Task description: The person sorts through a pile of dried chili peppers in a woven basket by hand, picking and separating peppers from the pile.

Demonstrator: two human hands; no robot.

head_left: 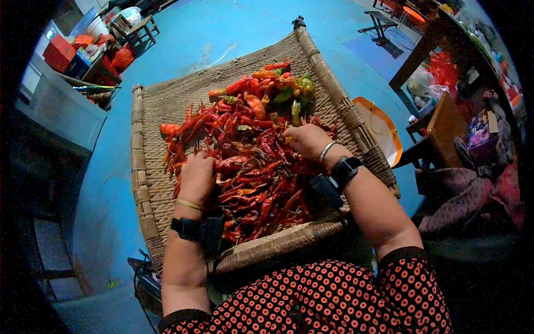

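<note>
A heap of red chili peppers (242,147), many of them wrinkled and dried, lies on a woven tray (167,100). My left hand (197,172) is at the heap's left side, with its fingers curled down against the peppers. Whatever is under those fingertips is hidden. On the right side, my right hand (308,139) is closed in a pinch over the heap, its fingertips at some peppers; what they grip is too small to make out. Just beyond it, a green chili pepper (296,111) lies beside plumper green peppers (305,89) and orange-red ones (256,106).
An orange-rimmed white container (384,125) stands on the blue floor (222,28) right of the tray. Wooden furniture (445,128) with bags is farther right. Boxes and red bags (122,58) are piled at upper left, near a small wooden stool (143,30).
</note>
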